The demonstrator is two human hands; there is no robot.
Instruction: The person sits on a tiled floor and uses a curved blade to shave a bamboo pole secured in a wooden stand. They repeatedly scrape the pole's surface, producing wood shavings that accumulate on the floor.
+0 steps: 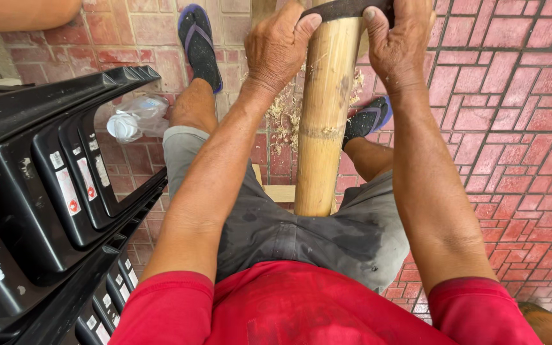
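Note:
A thick tan bamboo pole [324, 121] runs away from me between my knees, its near end resting by my lap. Across its far part lies a dark flat strip [346, 9], like a blade or sanding band. My left hand [279, 48] grips the strip's left end with fingers curled over the pole. My right hand [397, 41] grips the strip's right end on the other side. Both forearms stretch forward along the pole.
A stack of black plastic chairs [46, 185] stands close on my left. Pale shavings [282, 112] lie on the red brick paving [512, 128]. A crumpled clear plastic bag [137, 116] sits by my left foot. A wooden board [279, 191] shows under the pole.

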